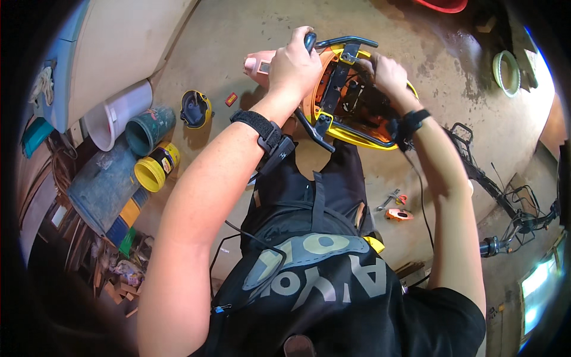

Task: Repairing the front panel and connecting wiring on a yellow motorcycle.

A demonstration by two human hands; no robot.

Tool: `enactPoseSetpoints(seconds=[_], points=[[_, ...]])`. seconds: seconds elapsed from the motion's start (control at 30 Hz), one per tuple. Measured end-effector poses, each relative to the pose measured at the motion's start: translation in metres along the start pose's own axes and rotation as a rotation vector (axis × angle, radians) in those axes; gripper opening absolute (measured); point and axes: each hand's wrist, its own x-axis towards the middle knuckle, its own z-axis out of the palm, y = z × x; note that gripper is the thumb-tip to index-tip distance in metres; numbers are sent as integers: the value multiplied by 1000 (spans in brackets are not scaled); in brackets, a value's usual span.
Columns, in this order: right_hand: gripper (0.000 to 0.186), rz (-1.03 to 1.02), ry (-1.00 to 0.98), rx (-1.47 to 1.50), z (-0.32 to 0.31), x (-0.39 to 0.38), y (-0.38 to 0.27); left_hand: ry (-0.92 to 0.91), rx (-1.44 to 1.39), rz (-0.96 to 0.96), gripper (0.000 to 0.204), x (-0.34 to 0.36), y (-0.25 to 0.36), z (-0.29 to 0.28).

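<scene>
In front of my legs lies an orange and yellow machine [342,104] with its inside exposed. Dark parts and wires show within its rim, and bent black tubes [351,43] run across both ends. My left hand [294,68] is closed round a black rubber-like tube end [310,41] at the machine's far left. Beside that hand juts a pale pink housing [259,66]. At the far right rim, my right hand [388,77] has its fingers curled down towards the machine's inside. Those fingers are partly blurred, and what they hold, if anything, is hidden.
A black and yellow bowl-shaped part [195,110] and a small red box [231,99] lie left on the floor. Buckets [157,166] and a blue barrel [107,190] lie further left. Right are scissors [402,199], an orange tool [398,214] and a black metal frame [493,193].
</scene>
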Motion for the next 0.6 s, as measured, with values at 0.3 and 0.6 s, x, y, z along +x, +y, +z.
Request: enactPoseSetpoints(seconds=[0.3,0.6], points=[[33,781,179,1172,108,-22,-119,-15,16,-13,44,-2,1,0],[46,469,-1,938,65,-41,-44,-12,9,-13,46,-1,1,-1]])
